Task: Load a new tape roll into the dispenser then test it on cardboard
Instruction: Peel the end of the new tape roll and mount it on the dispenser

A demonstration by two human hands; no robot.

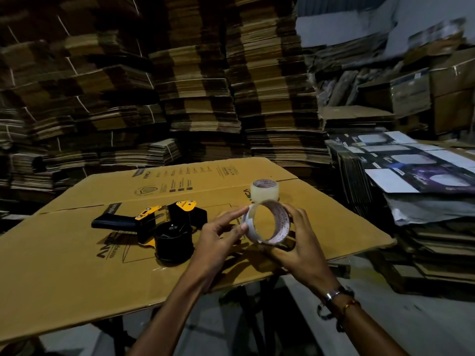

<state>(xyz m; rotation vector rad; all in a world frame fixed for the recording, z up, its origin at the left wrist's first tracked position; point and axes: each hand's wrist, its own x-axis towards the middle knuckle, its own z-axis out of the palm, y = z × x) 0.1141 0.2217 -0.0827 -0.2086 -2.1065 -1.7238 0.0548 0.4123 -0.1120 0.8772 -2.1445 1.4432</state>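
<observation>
Now, both hands hold a nearly spent tape core above the cardboard sheet (64, 265).

Right hand (299, 242) cups the core (267, 222) from the far side, fingers curled around its rim; left hand (218, 235) pinches the near edge with fingertips. The full roll (264, 190) stands on the sheet just behind; the dispenser (164, 227) lies to the left, spindle bare. Best, I judge, to set the core aside, then seat the full roll squarely on the spindle, sticky side facing the roller.
</observation>
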